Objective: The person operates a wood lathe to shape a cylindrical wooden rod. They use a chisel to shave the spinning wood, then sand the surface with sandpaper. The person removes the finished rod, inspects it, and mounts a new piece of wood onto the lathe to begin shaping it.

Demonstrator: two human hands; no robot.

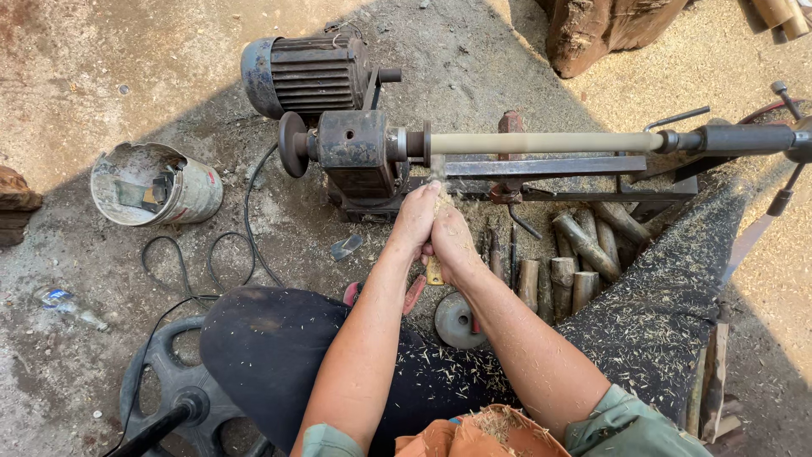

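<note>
Mid-turning step: left hand [414,220] and right hand [452,241] both clasp, probably, a chisel [434,269] against the pale wooden rod [541,142] mounted on the floor lathe [355,152], near its headstock end; next move needs steady tool pressure along the rod.

Tool [434,269] in hands: only yellowish handle end shows below left hand [414,222] and right hand [452,241]; blade hidden by fingers and flying shavings. Grip of each hand on it can't be made out. Spindle [541,142] surface blurred by spin. Tailstock [799,135] cut by right edge. Log [609,25] cut by top edge. Bucket [156,184] contents unclear. Bottle [68,305] too small to tell. Stool [169,398] partly under leg, cut by bottom edge.
</note>
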